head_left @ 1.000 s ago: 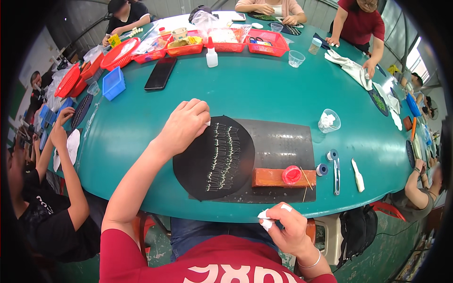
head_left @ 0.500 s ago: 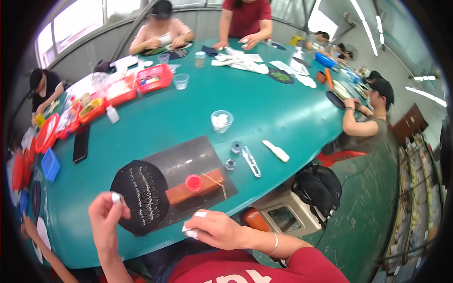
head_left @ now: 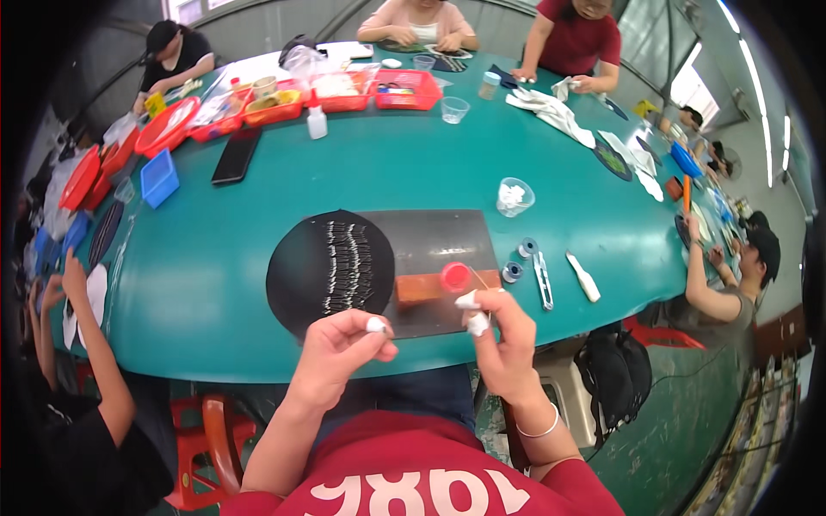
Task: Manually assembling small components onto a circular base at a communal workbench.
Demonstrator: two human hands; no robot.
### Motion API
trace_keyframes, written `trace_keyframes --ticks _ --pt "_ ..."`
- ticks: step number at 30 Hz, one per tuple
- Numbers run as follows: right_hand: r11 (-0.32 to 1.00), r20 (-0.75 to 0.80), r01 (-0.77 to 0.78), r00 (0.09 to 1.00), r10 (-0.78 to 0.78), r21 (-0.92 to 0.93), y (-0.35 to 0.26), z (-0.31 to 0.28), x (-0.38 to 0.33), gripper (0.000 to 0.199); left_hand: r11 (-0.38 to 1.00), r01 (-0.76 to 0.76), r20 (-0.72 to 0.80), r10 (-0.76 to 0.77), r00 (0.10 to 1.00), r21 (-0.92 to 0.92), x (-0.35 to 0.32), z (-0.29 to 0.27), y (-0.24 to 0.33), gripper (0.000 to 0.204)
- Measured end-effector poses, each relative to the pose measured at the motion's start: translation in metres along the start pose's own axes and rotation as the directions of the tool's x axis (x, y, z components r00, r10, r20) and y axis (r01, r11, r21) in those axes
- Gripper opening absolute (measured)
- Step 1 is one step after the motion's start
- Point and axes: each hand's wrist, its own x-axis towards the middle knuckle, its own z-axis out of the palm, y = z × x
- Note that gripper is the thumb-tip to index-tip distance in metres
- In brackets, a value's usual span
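On the green table (head_left: 185,314), the black disc (head_left: 297,275) now has its far edge free, left hand (head_left: 331,357) come to its near side, right hand (head_left: 509,348) rightward, both curled, any grip unclear.

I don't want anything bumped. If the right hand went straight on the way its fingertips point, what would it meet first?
Most likely the right hand would meet the wooden block first. Depth is unclear, though: if raised enough, the hand might pass above it.
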Motion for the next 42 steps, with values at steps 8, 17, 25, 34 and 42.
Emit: trace_keyframes --ticks 8,17,25,34,42 --pt "0.999 0.0 -0.013 1.0 0.013 -0.032 0.01 0.001 0.011 0.022 0.999 0.04 0.043 -0.039 0.998 -0.025 -0.005 0.0 -0.015 0.01" --pt "0.995 0.032 -0.035 0.999 0.038 -0.09 0.012 0.003 0.013 0.024 0.991 0.133 0.118 -0.131 0.984 -0.011 -0.008 0.013 -0.02 0.011" --pt "0.979 0.069 -0.05 0.995 0.065 -0.2 0.007 0.0 0.012 0.032 0.989 0.149 0.135 -0.148 0.98 0.007 -0.009 0.017 -0.023 0.011" --pt "0.716 0.107 -0.191 0.981 0.161 0.671 -0.006 0.025 -0.027 0.016 0.97 0.157 0.106 -0.139 0.985 -0.187 -0.007 0.024 -0.034 0.018" --pt "0.757 0.168 -0.229 0.973 0.159 0.613 -0.003 0.028 -0.03 0.018 0.965 0.167 0.132 -0.142 0.981 -0.203 -0.01 0.023 -0.034 0.021"
